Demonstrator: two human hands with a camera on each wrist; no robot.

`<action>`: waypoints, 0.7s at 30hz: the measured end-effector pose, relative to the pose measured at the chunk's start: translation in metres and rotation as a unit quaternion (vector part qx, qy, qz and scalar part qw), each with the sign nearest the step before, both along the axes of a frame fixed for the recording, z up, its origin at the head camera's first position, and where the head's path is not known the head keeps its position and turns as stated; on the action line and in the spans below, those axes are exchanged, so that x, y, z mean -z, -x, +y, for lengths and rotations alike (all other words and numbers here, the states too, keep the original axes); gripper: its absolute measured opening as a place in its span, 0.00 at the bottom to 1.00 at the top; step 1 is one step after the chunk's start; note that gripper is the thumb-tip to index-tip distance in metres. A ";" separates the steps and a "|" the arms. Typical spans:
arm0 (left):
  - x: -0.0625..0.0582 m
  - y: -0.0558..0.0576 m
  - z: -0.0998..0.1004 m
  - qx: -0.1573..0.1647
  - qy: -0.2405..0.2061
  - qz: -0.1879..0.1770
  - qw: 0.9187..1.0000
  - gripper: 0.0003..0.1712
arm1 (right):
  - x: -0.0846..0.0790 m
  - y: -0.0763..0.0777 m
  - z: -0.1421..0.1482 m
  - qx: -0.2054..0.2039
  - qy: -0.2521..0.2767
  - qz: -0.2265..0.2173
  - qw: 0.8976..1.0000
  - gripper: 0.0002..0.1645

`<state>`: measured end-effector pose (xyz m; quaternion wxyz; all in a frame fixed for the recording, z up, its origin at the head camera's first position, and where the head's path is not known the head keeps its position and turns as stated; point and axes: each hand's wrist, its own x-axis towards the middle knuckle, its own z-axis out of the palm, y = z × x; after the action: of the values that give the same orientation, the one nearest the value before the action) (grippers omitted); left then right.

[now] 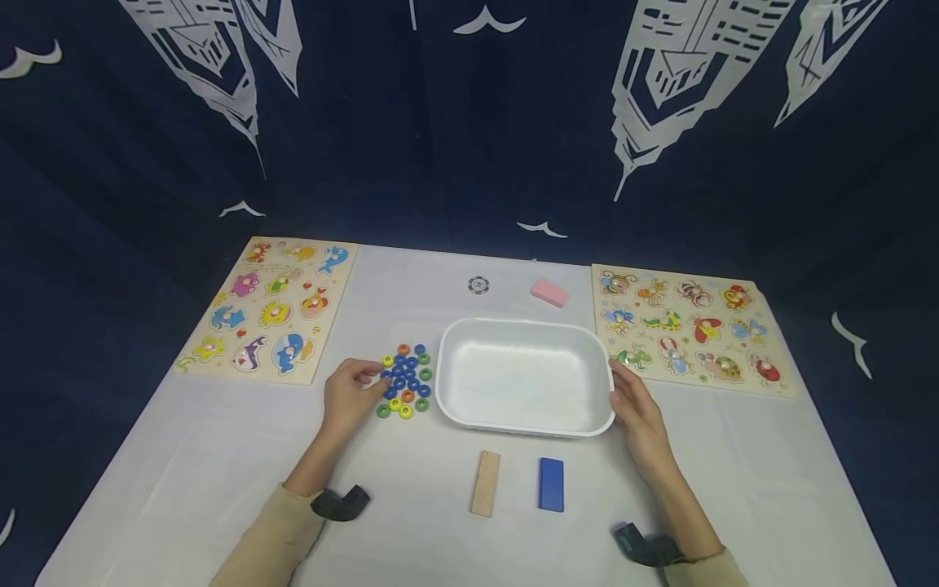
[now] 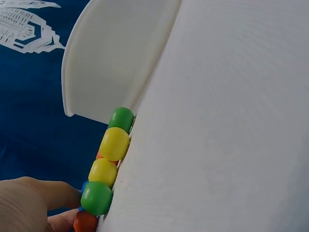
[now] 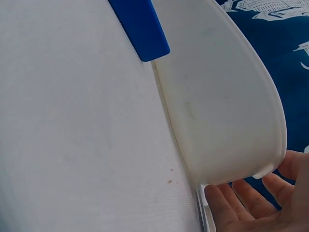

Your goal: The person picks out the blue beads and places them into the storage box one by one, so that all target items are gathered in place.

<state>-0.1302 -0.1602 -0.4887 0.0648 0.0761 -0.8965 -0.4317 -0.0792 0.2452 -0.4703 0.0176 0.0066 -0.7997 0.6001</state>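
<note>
Pinching: the left hand (image 1: 354,398) has a blue bead (image 1: 385,375) between its thumb and finger, at the nine o'clock edge of the bead pile (image 1: 413,384).
Holding: the right hand (image 1: 640,416) grips the white tray (image 1: 525,377) by its three o'clock end.
Bead pile: just beside the tray, at nine o'clock from it; blue, green, yellow and orange, all close together.
White tray: near the middle of the bench (image 1: 763,473), longer from side to side.
Blocks: going round the tray, a plain wood block (image 1: 485,483) at seven o'clock, a blue block (image 1: 552,484) between five and six, and a pink block (image 1: 550,293) just past twelve.
Round chip (image 1: 478,285): black and white, at eleven o'clock from the tray.
Boards: the sea animal board (image 1: 330,281) between nine and ten o'clock, past the beads; the bug board (image 1: 719,310) between two and three, near the tray.
Cloth (image 1: 440,163): dark blue with white buildings and birds, hanging at twelve o'clock behind the bench.
Sleeves: tan, the left sleeve (image 1: 267,538) at eight o'clock, the right sleeve (image 1: 707,571) between four and five.
</note>
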 end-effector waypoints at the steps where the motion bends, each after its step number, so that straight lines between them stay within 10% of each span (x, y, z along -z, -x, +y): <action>1: -0.001 0.000 0.000 0.000 0.003 0.001 1.000 0.14 | 0.000 0.000 0.000 -0.001 0.000 0.001 1.000 0.27; 11: -0.033 -0.001 0.013 0.010 -0.071 0.063 0.995 0.11 | 0.000 0.000 0.001 0.010 0.001 -0.008 1.000 0.27; 21: -0.087 0.006 0.113 0.194 -0.149 0.136 0.960 0.10 | 0.001 0.000 0.002 0.001 0.003 -0.006 1.000 0.28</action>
<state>-0.1359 -0.0474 -0.4021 0.0885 -0.1501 -0.8025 -0.5707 -0.0793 0.2471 -0.4715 0.0130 0.0019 -0.7982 0.6022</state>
